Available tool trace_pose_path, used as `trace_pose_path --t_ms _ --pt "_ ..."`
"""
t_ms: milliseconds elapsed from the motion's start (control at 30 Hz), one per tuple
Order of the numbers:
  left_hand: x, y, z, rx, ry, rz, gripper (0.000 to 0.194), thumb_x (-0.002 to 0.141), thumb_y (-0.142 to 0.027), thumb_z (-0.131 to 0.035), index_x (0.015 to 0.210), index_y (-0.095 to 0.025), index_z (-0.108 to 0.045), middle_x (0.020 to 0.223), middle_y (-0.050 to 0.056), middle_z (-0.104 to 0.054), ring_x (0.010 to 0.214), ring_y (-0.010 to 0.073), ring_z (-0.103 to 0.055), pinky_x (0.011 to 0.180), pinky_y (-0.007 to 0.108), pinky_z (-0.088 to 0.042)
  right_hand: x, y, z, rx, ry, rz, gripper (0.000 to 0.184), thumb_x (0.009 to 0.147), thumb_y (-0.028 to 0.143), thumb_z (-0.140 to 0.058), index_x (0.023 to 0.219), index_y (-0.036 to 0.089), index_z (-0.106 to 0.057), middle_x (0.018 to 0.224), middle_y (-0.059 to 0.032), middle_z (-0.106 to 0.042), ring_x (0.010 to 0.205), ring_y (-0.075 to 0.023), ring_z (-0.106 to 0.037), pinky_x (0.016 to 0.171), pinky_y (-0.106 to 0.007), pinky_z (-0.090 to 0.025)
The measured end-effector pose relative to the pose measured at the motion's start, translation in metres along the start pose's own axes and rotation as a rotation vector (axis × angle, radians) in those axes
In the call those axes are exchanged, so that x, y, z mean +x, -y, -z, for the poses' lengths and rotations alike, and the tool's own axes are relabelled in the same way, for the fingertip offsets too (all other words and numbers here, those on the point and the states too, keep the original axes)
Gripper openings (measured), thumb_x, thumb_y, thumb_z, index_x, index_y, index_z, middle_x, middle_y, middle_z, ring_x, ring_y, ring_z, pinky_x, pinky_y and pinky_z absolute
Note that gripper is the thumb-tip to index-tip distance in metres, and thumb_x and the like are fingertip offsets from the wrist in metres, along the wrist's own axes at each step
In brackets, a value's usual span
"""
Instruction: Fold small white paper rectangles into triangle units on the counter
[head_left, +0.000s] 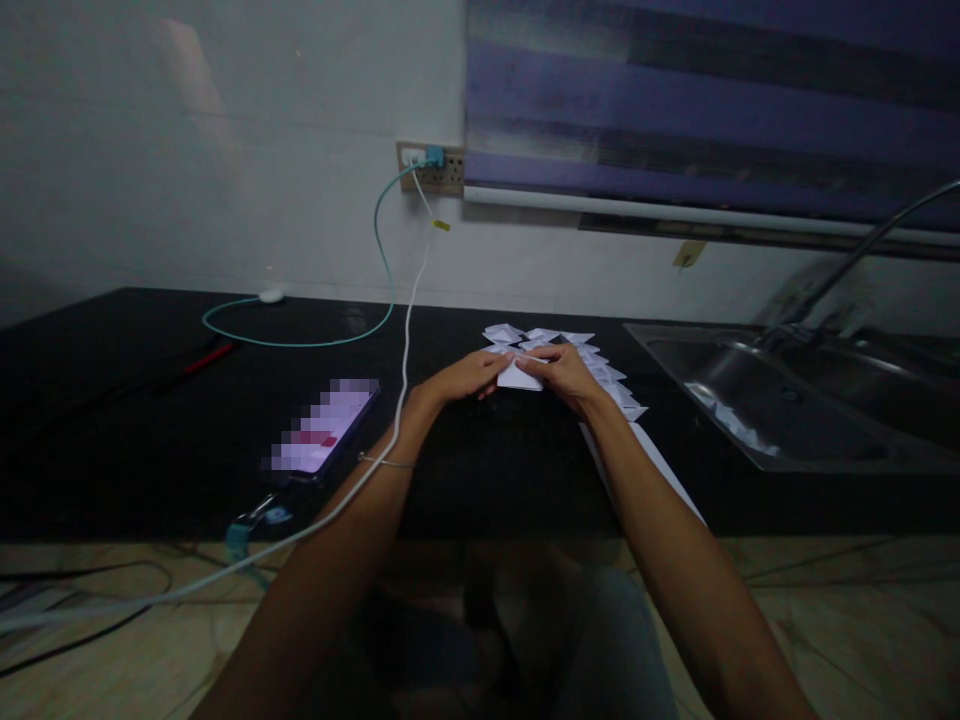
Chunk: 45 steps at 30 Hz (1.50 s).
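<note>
Between my two hands is a small folded piece of white paper, held just above the black countertop. My left hand grips its left side, thumb on top and fingers curled beneath. My right hand pinches the upper right side, its thumb near the middle of the paper. Just behind and to the right of my hands lie several folded white paper pieces in overlapping rows. Flat white paper sheets rest on the counter, partly hidden under my right forearm.
A phone lies left of my left forearm. A white cable hangs from the wall socket across that forearm. A teal cable loops over the black countertop. At right is a metal sink with a faucet.
</note>
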<state>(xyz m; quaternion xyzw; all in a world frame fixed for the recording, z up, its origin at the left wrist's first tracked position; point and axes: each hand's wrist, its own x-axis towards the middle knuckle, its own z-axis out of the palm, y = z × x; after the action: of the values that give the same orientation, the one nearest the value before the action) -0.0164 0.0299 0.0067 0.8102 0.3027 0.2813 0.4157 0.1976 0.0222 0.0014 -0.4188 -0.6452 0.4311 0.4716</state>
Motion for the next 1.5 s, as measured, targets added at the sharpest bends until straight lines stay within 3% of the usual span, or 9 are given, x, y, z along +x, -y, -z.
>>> trace_pose_path --t_ms 133,367,600,733,833,933,1133,1400,1500 --pt "-0.001 0.003 -0.002 0.081 -0.087 -0.028 0.051 0.107 -0.048 -0.037 0.069 -0.018 -0.054 0.055 0.000 -0.052 0.049 0.0102 -0.049 0.051 0.023 -0.036 0.002 -0.003 -0.002 0.001 0.002 -0.024 0.030 0.069 0.048 -0.088 0.089 0.026 -0.085 0.090 -0.0048 -0.081 0.081 -0.0204 -0.068 0.077 -0.036 -0.053" --pt "-0.001 0.008 0.000 -0.018 -0.119 -0.034 0.050 0.107 -0.044 -0.038 0.069 -0.016 -0.055 0.057 0.000 -0.054 0.050 0.0088 -0.048 0.053 0.022 -0.037 0.008 -0.009 -0.002 0.140 0.020 -0.073 0.033 0.072 0.055 -0.085 0.073 0.023 -0.079 0.077 -0.0029 -0.073 0.069 -0.0156 -0.061 0.067 -0.030 -0.047" --pt "0.003 0.012 -0.001 -0.089 -0.124 -0.062 0.049 0.107 -0.042 -0.040 0.068 -0.017 -0.055 0.055 0.000 -0.054 0.049 0.0091 -0.048 0.053 0.022 -0.038 0.007 -0.008 -0.002 0.084 0.010 -0.020 0.034 0.075 0.055 -0.083 0.073 0.022 -0.078 0.074 -0.0024 -0.070 0.067 -0.0151 -0.057 0.065 -0.031 -0.045" --pt "0.003 0.011 0.002 -0.137 -0.250 -0.044 0.049 0.106 -0.044 -0.041 0.068 -0.016 -0.054 0.053 -0.001 -0.052 0.047 0.0086 -0.046 0.050 0.022 -0.035 0.004 -0.006 -0.002 0.060 0.125 -0.037 0.033 0.074 0.053 -0.084 0.076 0.021 -0.077 0.074 -0.0028 -0.070 0.067 -0.0151 -0.059 0.068 -0.031 -0.049" --pt "0.003 0.008 0.003 -0.182 -0.302 -0.032 0.051 0.105 -0.050 -0.042 0.069 -0.016 -0.053 0.054 -0.002 -0.051 0.046 0.0077 -0.044 0.048 0.021 -0.034 0.002 -0.005 -0.001 0.038 0.112 -0.006 0.033 0.075 0.053 -0.083 0.073 0.021 -0.077 0.071 -0.0030 -0.069 0.066 -0.0145 -0.060 0.068 -0.030 -0.048" --pt "0.003 0.005 0.002 -0.231 -0.259 0.005 0.050 0.106 -0.049 -0.040 0.072 -0.016 -0.055 0.054 -0.002 -0.051 0.044 0.0076 -0.045 0.045 0.021 -0.033 0.002 -0.004 0.002 0.029 0.071 -0.020 0.033 0.075 0.052 -0.083 0.072 0.020 -0.078 0.072 -0.0041 -0.071 0.064 -0.0145 -0.059 0.064 -0.030 -0.045" --pt "0.004 0.009 0.008 -0.314 -0.268 0.059 0.024 0.100 -0.030 -0.052 0.081 -0.017 -0.057 0.057 -0.003 -0.056 0.044 0.0074 -0.050 0.042 0.019 -0.032 0.003 -0.003 0.004 0.033 0.121 -0.049 0.024 0.076 0.040 -0.078 0.068 0.018 -0.073 0.062 -0.0010 -0.063 0.058 -0.0123 -0.053 0.058 -0.028 -0.037" --pt "-0.001 0.007 0.004 -0.185 -0.088 -0.017 0.035 0.098 -0.037 -0.055 0.070 -0.017 -0.055 0.056 -0.001 -0.058 0.046 0.0069 -0.052 0.049 0.020 -0.038 0.010 -0.003 -0.005 0.183 -0.188 -0.030 0.024 0.066 0.035 -0.077 0.084 0.021 -0.074 0.074 0.0002 -0.066 0.067 -0.0152 -0.057 0.061 -0.029 -0.044" --pt "-0.001 0.006 0.003 -0.215 -0.061 -0.010 0.033 0.096 -0.036 -0.056 0.069 -0.017 -0.055 0.056 0.000 -0.059 0.047 0.0075 -0.052 0.049 0.020 -0.039 0.011 -0.003 -0.005 0.192 -0.222 0.001 0.025 0.063 0.034 -0.078 0.085 0.022 -0.074 0.078 0.0001 -0.068 0.071 -0.0161 -0.058 0.062 -0.029 -0.044"
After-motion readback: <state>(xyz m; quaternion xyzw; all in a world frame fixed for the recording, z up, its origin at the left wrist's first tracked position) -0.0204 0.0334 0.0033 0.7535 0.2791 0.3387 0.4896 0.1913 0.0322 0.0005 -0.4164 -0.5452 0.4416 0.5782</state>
